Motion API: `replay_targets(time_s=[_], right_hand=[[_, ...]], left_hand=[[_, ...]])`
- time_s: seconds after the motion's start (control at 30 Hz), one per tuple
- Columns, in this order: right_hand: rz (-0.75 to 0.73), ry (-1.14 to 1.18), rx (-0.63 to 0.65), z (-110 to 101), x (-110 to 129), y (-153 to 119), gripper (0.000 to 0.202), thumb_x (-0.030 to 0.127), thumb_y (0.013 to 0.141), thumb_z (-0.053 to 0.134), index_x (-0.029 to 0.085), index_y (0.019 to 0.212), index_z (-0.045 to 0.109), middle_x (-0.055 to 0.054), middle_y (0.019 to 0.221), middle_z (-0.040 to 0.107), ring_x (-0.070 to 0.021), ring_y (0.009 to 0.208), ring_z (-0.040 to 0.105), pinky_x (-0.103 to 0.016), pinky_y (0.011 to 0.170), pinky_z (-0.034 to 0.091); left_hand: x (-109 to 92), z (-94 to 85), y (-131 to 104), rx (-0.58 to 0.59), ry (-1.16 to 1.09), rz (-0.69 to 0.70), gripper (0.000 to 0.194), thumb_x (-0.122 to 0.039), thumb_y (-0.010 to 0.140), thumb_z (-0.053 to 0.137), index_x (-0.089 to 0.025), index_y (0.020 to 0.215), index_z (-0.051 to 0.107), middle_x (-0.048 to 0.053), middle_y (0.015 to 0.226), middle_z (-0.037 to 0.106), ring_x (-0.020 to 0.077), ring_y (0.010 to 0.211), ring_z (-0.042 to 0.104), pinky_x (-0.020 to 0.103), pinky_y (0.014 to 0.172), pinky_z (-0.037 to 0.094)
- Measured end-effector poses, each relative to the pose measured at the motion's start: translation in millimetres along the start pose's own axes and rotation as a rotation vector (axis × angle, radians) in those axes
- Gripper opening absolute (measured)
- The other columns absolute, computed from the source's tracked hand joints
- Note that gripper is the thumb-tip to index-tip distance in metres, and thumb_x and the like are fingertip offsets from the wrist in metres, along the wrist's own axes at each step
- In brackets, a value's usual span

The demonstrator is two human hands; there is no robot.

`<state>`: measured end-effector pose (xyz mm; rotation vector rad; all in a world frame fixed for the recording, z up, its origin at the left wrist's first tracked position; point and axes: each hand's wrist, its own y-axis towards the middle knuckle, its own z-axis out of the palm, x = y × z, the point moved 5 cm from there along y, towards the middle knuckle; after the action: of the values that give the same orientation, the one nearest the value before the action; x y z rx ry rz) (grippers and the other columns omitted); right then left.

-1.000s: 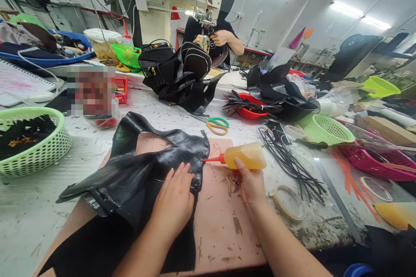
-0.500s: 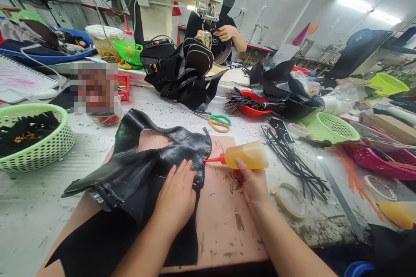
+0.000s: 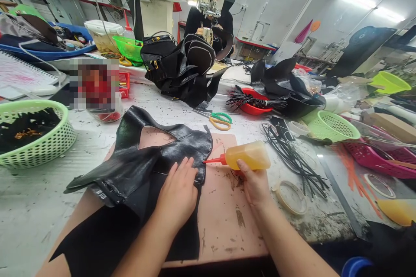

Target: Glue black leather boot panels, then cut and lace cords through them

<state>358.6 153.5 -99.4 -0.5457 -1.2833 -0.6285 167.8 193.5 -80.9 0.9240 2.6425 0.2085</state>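
A sewn black leather piece (image 3: pixel 182 140) lies on a pinkish board (image 3: pixel 224 225), with dark fabric spreading below it. My left hand (image 3: pixel 178 190) rests flat on the leather near its right side, fingers stretched out. In my right hand (image 3: pixel 255 181) is a squeeze bottle (image 3: pixel 250 155) of amber liquid, probably glue, held on its side. Its red nozzle points left, and the tip meets or nearly meets the stitched right edge of the leather. Part of my right hand's grip is hidden behind the bottle.
Scissors (image 3: pixel 221 121) lie beyond the leather. Right of the bottle are black strips (image 3: pixel 292 160) and a tape roll (image 3: pixel 290 198). A green basket (image 3: pixel 65 138) stands at the left, black bags (image 3: pixel 178 69) at the back. A co-worker (image 3: pixel 191 24) sits at a sewing machine (image 3: pixel 156 8).
The bottle and both hands stay almost in place; the view shifts slightly. At the back, the co-worker's raised hand and arm have moved down behind the machine and the work.
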Motion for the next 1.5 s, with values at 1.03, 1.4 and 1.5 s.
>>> replay_targets(time_s=[1.03,1.4,1.5], right_hand=[[0.009,0.018,-0.023,-14,3,-47,0.042,0.033,0.055,0.076,0.016,0.09,0.061,-0.005,0.08,0.066,-0.0189,0.07,0.06,-0.028,0.052,0.048],[-0.022,0.023,-0.034,-14,-2,-38,0.057,0.03,0.055,0.077,0.017,0.106,0.055,-0.006,0.091,0.065,-0.0195,0.079,0.061,-0.03,0.06,0.05],[-0.007,0.014,-0.012,-16,-1,-42,0.049,0.031,0.056,0.076,0.016,0.099,0.059,-0.006,0.086,0.066,-0.0197,0.075,0.061,-0.028,0.056,0.05]], left_hand=[[0,-2.9,-27,0.196,0.14,0.141,0.047,-0.019,0.084,0.039,-0.012,0.13,0.042,0.011,0.139,0.035,0.0239,0.129,0.031,0.041,0.105,0.029],[3,-2.0,-30,0.168,0.139,0.195,0.046,-0.021,0.083,0.04,-0.013,0.129,0.043,0.013,0.139,0.036,0.025,0.13,0.029,0.042,0.105,0.028],[2,-1.7,-30,0.159,0.156,0.211,0.046,-0.021,0.083,0.039,-0.013,0.129,0.043,0.013,0.139,0.036,0.0253,0.129,0.03,0.043,0.105,0.029]])
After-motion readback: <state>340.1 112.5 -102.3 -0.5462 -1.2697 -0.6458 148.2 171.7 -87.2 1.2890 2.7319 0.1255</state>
